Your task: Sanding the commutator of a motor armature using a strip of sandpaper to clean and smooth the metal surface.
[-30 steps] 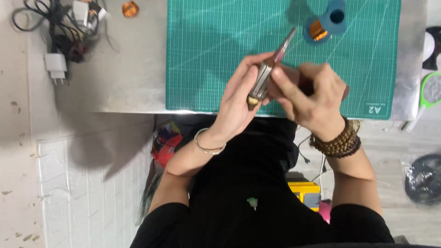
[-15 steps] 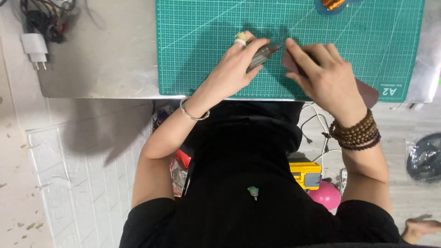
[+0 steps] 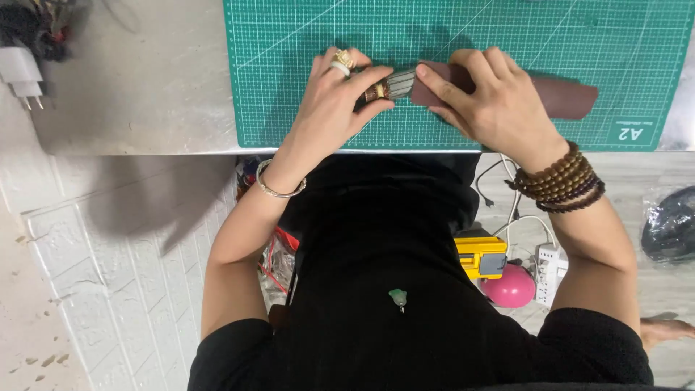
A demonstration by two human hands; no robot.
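My left hand [image 3: 334, 101] grips the knife handle [image 3: 384, 90]; my right hand [image 3: 492, 98] presses the brown leather sheath [image 3: 565, 98] flat on the green cutting mat [image 3: 289, 43].

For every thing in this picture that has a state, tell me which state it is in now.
Left hand: closed around the knife handle.
Right hand: flat, pressing on the brown sheath.
Knife handle: lying on the mat, blade hidden.
Brown sheath: lying flat on the mat.
Green cutting mat: flat on the table.
White plug: unplugged, lying loose.
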